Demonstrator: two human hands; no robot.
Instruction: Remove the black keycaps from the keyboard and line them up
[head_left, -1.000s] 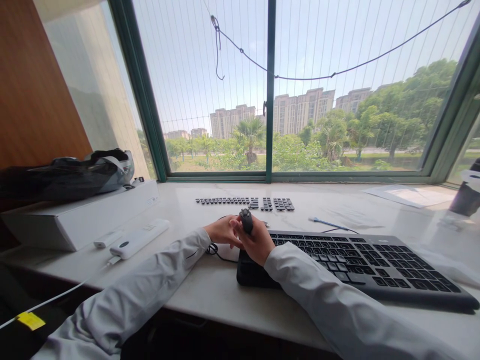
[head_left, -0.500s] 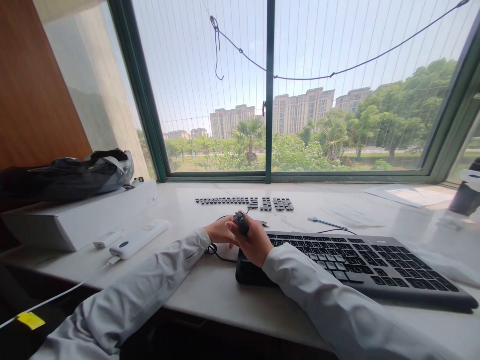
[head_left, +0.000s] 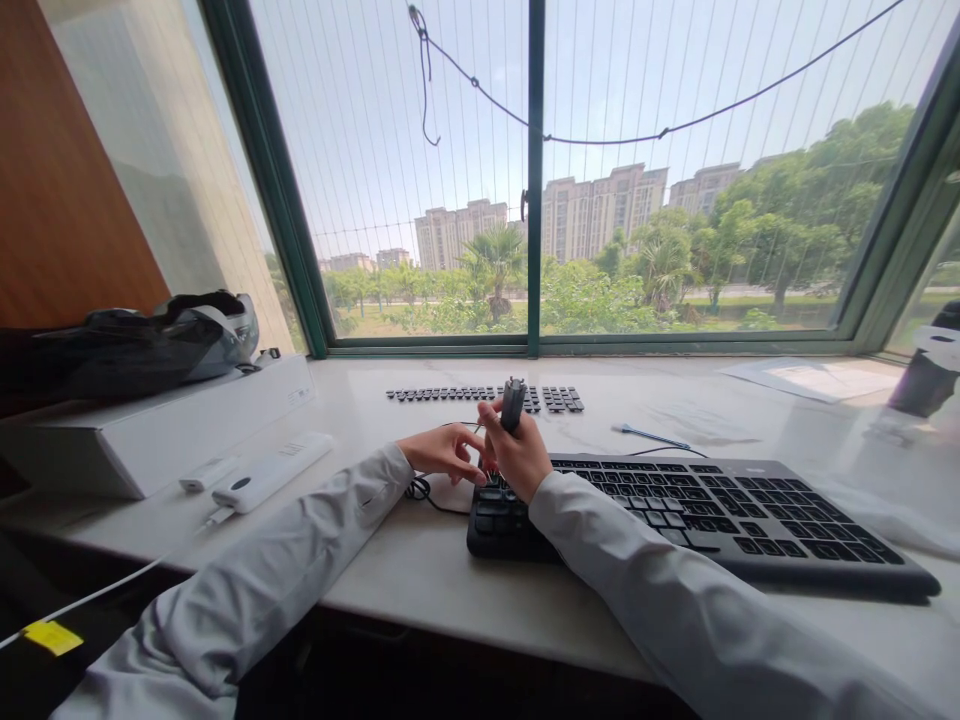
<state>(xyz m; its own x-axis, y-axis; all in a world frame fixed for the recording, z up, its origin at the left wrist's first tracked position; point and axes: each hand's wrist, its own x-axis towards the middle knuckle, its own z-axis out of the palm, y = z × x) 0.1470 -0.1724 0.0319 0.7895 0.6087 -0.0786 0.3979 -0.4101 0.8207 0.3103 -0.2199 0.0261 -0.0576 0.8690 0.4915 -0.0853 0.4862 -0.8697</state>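
Note:
The black keyboard (head_left: pixel 750 540) lies on the white tabletop, with many key positions bare and some caps still seated at its left end and middle. Over its left end, my right hand (head_left: pixel 519 455) is closed around an upright, black-bodied keycap puller (head_left: pixel 514 403). The puller's lower end points down at the keys, mostly hidden by my fingers. My left hand (head_left: pixel 444 452) is beside it at the keyboard's upper left corner, fingers apart and curved, fingertips close to the puller's lower end. Removed keycaps (head_left: pixel 562 399) stand in neat rows behind my hands.
A blue-handled brush (head_left: pixel 652 437) lies behind the keyboard, near its cable. To the left are a white power bank (head_left: pixel 271 470), a small white block (head_left: pixel 208 474) and a white box (head_left: pixel 150 440) bearing a dark bag. Papers (head_left: pixel 810 380) and a dark bottle (head_left: pixel 926 375) are at right.
My right hand has turned the puller from tilted toward my left hand to upright over the keys. My left hand has come away from the puller, its fingers spreading. The view shifted slightly.

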